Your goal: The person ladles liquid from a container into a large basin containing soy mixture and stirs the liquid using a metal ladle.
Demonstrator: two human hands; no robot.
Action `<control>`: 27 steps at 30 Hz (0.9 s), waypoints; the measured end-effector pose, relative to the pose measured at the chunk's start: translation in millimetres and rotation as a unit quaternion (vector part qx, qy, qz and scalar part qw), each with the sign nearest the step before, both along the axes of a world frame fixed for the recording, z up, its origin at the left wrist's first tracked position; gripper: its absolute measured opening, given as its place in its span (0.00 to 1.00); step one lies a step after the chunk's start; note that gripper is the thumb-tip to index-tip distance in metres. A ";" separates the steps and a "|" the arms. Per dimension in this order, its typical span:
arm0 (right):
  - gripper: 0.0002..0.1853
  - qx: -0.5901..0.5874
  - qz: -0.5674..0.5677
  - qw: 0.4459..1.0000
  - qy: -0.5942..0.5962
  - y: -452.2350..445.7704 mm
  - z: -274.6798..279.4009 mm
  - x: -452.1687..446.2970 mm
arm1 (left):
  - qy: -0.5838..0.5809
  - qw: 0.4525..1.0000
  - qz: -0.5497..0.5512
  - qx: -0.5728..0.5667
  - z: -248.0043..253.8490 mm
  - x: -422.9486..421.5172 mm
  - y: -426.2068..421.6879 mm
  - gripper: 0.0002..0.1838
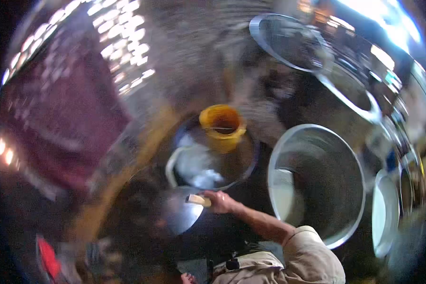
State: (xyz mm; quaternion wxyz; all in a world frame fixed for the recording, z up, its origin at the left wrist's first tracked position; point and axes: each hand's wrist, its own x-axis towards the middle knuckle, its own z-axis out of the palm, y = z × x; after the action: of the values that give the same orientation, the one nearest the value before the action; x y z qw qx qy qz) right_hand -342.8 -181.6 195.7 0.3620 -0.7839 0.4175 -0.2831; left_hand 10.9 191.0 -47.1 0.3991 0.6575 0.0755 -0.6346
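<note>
My right hand [218, 201] reaches out in front of me, its fingers closed on a short, pale, block-like object [199, 200] that may be a handle. Just beyond it is a shiny round metal surface [182, 213]; blur hides whether the two are joined. Only a small part of my left hand [188, 278] shows at the bottom edge, and its grip cannot be made out. Ahead of the right hand stands a wide round tub [248, 171], with a yellow bucket [225, 143] and a whitish, shiny vessel [194, 165] in it.
To the right is a large metal vat [359, 189] with pale liquid at its bottom. Beyond it are a white basin [381, 213] and large round vessels with pale rims [258, 31]. A maroon cloth [66, 109] hangs at left; something red [48, 258] lies lower left.
</note>
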 end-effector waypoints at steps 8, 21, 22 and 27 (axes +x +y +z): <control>0.29 0.036 -0.524 0.799 -0.294 262.2 83.2 -239.0 | -0.100 0.926 -0.363 -0.008 57.8 -116.2 -189.6 0.12; 0.08 0.015 -0.909 0.248 -0.333 876.4 -22.9 -406.9 | -0.022 0.418 -0.893 -0.163 33.4 -652.3 79.4 0.14; 0.07 0.011 -0.905 0.214 -0.367 902.7 -50.5 -391.8 | 0.082 0.424 -0.883 -0.186 49.6 -696.8 114.4 0.10; 0.05 -0.010 -0.874 0.021 -0.485 968.3 -153.5 -296.2 | 0.198 0.344 -0.873 -0.284 151.8 -852.3 246.4 0.16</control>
State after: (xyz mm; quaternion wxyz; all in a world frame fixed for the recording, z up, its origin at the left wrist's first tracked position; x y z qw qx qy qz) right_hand -638.9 786.7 42.2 -0.0455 0.4822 0.5155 -0.7069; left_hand -841.5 437.4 104.6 -0.2452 0.0531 -0.6494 -0.7178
